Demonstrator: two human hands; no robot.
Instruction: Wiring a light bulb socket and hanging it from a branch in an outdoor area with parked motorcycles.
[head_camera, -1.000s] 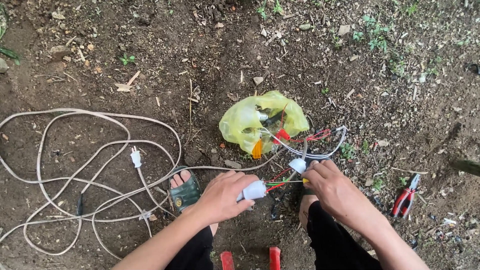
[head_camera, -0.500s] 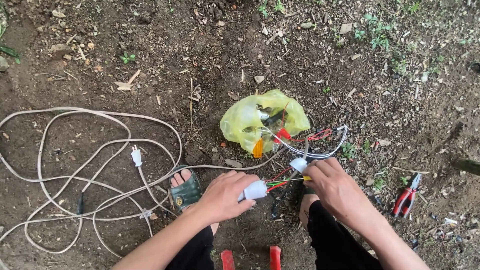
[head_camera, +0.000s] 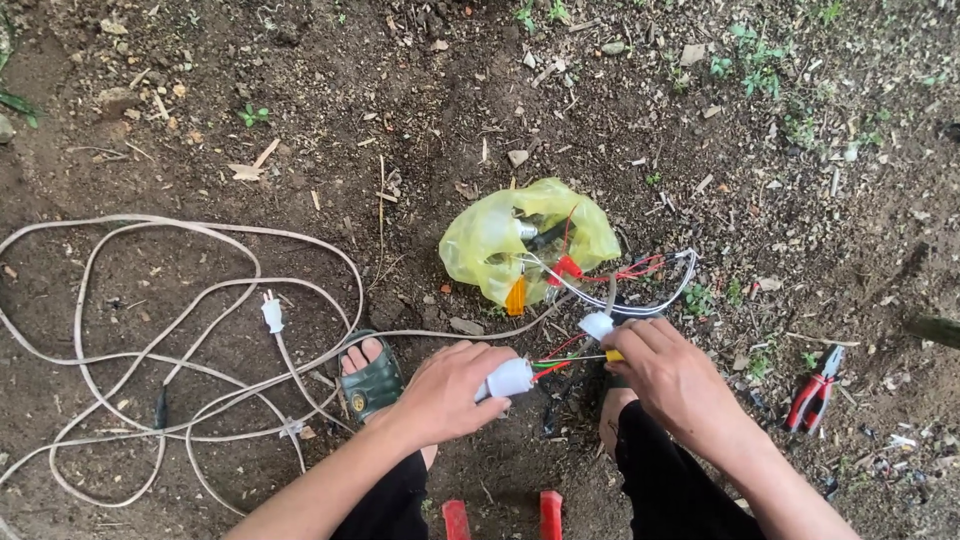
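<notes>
On bare brown soil strewn with twigs and small stones, a person crouches and works with both hands low in the head view. The left hand (head_camera: 452, 390) is curled around a small white cylindrical fitting (head_camera: 508, 379), thumb and fingers closed on it so that only its end shows. Thin red and green wires (head_camera: 556, 361) run from that end toward 3 o'clock, where the right hand (head_camera: 678, 380) pinches them between fingertips, along with a small yellow piece (head_camera: 613, 356). Just above the right hand, at 11 o'clock from it, sits a second white fitting (head_camera: 597, 326), touching or nearly touching the fingertips; I cannot tell which.

At 12 o'clock from the hands lies a crumpled yellow plastic bag (head_camera: 485, 240) with red and white wires and an orange part spilling from its opening. A loop of pale cable (head_camera: 668, 297) curves out at 4 o'clock from the bag.

At 9 o'clock from the left hand, a foot in a green sandal (head_camera: 370, 383) rests on the ground, and a long whitish cord (head_camera: 200, 290) sprawls in loose coils beyond it, ending in a white plug (head_camera: 272, 314). At 3 o'clock from the right hand, well apart, red-handled pliers (head_camera: 812, 390) lie on the dirt. Two red handles (head_camera: 500, 515) stick up at 6 o'clock, between the knees.
</notes>
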